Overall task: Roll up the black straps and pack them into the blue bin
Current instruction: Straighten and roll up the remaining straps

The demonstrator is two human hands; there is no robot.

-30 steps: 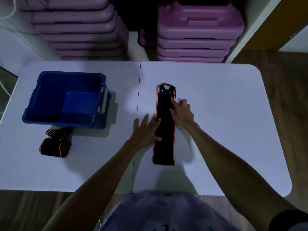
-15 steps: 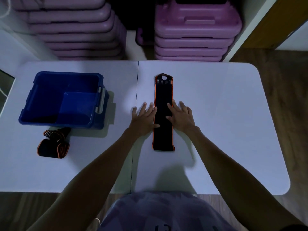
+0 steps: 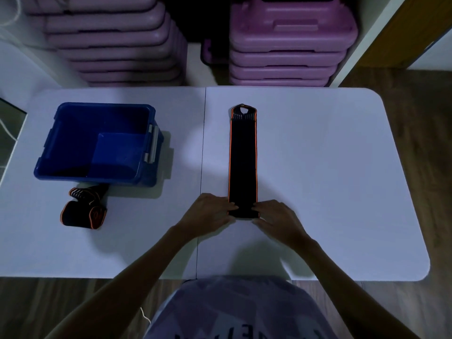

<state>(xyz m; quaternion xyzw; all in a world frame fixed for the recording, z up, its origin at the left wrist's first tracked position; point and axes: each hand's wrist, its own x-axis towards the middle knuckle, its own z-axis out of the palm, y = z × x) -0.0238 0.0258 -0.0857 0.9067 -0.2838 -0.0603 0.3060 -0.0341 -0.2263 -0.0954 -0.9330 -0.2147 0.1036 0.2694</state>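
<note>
Head view, only one we have.

Strap [image 3: 242, 162] lies flat on the table [image 3: 330, 167], just right of the centre seam [image 3: 201, 143]. Long axis runs straight away from the person: loop end far, plain end near. So the roll goes forward, near end to far end, with no reorienting needed.

Both hands are at the near end, one per corner. Left hand [image 3: 210, 211] touches the near-left corner, right hand [image 3: 278, 216] the near-right corner, fingertips pointing inward at each other across the strap's width. Equal reach, neither hand nearer. Fingers look mostly straight and close together. Can't tell if they pinch the edge or just press on it, since the thumbs are hidden. Near edge looks slightly thicker, maybe a first fold, but it's too dark to confirm.

My read: this is the start of the roll. The strap needs even pressure from both corners or the roll will skew off-axis.

Bin [image 3: 95, 106] sits far left on the table, well apart from the strap, and shows nothing inside. A rolled strap [image 3: 83, 214] lies on the table just in front of the bin, not packed yet. The left hand is the nearer one for the drop-off later.

Table is white, smooth and flat. Purple cases [image 3: 293, 45] are stacked behind it, with wood floor [image 3: 415, 77] to the right. Lighting is dim.
</note>
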